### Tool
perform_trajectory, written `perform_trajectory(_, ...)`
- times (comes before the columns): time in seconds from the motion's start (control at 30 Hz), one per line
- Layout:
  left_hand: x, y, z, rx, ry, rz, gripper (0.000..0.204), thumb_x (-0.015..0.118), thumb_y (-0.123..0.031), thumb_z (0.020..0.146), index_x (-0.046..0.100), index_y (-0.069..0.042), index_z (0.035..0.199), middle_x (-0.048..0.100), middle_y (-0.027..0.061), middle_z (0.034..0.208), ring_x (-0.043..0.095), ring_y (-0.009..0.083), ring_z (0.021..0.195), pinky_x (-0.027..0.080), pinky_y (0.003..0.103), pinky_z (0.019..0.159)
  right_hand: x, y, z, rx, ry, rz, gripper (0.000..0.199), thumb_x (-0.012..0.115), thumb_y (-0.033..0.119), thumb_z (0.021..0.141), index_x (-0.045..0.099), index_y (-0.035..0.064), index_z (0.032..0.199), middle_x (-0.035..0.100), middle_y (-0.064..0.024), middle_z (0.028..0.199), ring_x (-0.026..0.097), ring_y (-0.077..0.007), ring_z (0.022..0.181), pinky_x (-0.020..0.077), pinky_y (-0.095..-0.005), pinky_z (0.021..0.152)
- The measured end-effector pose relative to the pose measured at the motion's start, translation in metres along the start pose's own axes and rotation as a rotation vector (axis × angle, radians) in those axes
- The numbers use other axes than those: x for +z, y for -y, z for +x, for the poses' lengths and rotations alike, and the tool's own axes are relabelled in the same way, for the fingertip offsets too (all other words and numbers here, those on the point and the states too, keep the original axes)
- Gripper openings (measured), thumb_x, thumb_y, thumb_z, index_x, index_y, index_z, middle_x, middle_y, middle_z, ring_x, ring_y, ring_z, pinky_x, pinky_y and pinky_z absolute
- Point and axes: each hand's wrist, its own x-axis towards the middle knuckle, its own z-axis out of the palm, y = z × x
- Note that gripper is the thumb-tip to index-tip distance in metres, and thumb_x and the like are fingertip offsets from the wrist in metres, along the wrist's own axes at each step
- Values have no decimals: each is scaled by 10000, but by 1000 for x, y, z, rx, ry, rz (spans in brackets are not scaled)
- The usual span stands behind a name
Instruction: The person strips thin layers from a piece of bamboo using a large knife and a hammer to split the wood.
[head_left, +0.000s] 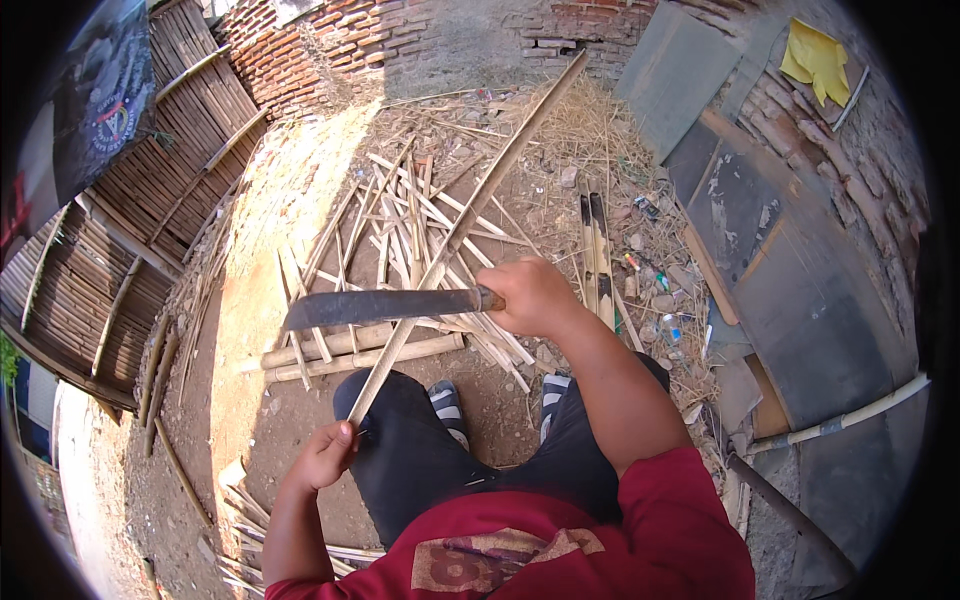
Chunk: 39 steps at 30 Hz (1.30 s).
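Observation:
My right hand [532,296] is closed round the wooden handle of a machete [390,306]. Its broad dark blade points left and lies across a long split bamboo strip [480,196]. The strip slants from my left knee up toward the far brick wall. At its near end my left hand [328,453] grips it, thumb on top. Whether the blade touches the strip or is just above it, I cannot tell. Beyond the blade, many bamboo strips [410,225] lie in a loose crossed heap on the ground.
Whole bamboo poles [365,358] lie in front of my sandalled feet [448,408]. More cut strips [245,530] lie at my lower left. A woven bamboo panel [130,240] stands at left, dark boards [790,270] lean at right, and a brick wall [310,50] is at the back.

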Motion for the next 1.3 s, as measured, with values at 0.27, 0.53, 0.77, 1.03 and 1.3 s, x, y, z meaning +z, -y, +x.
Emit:
perform_trajectory(0.27,-22,34,-10,-28,17,-188,562,460,-629,1028,541,-104,844,418,-30,607,347,99,491,262,275,459,-35,-48,21,242,-175,-8,345,780,307,789,691,105,1053,691,-148,797,687,-376,788,530,-488,707)
perform_trajectory(0.53,-12,54,3,-131,-6,-226,617,448,-705,991,531,-122,806,406,-29,589,363,108,489,257,280,459,-11,-27,-1,87,115,-35,414,812,465,795,659,123,971,682,-132,769,677,-377,766,531,-473,717)
perform_trajectory(0.77,-9,37,6,-86,30,-121,602,438,-680,1009,531,-118,815,397,-44,603,332,88,484,231,273,451,-28,-80,-4,352,-205,-73,558,817,525,787,708,92,1123,728,-142,887,704,-359,856,549,-453,761)
perform_trajectory(1.03,-6,26,0,-148,-10,-114,551,425,-628,1040,522,-132,820,381,-66,624,317,68,492,232,264,450,-25,-62,-1,400,50,217,639,799,547,830,692,21,1177,720,-187,906,705,-319,855,545,-419,782)
perform_trajectory(1.3,4,26,4,-61,-32,-26,517,407,-564,1072,500,-131,805,398,-68,633,339,60,523,276,255,472,-31,-106,-13,697,-233,892,538,747,520,913,633,11,1043,568,-20,725,587,-118,628,506,-304,556)
